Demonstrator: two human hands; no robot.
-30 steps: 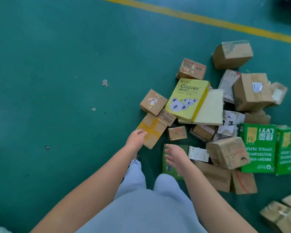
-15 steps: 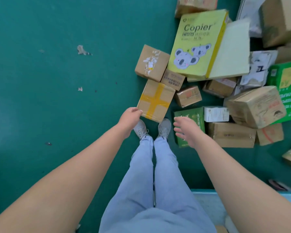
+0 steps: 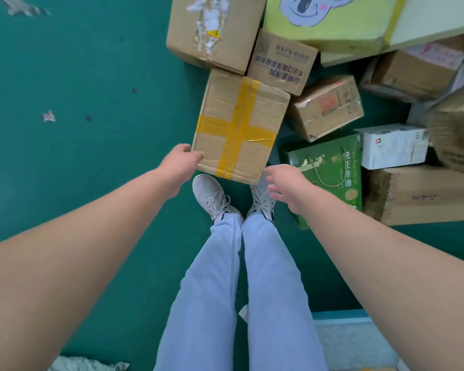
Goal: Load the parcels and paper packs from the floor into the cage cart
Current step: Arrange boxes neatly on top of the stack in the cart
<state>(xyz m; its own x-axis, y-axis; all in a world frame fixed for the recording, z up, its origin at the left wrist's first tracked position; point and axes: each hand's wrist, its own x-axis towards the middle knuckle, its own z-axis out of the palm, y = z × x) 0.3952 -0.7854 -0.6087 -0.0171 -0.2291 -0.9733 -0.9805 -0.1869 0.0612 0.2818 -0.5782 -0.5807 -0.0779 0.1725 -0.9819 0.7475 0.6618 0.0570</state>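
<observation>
From the head view, your left hand (image 3: pixel 181 163) touches the near-left corner of the taped box (image 3: pixel 239 124), fingers curled at its edge, grip not yet closed around it. Your right hand (image 3: pixel 287 184) hovers spread just beside the near-right corner, probably set to clamp both sides. The box lies on the floor (image 3: pixel 91 156) before your shoes (image 3: pixel 212 195).

To your left of the yellow-taped parcel (image 3: pixel 239 124) the green floor (image 3: pixel 91 156) lies open; its far side is hemmed by two cartons (image 3: pixel 214 30); a green gift box (image 3: pixel 330 167) crowds its right.
</observation>
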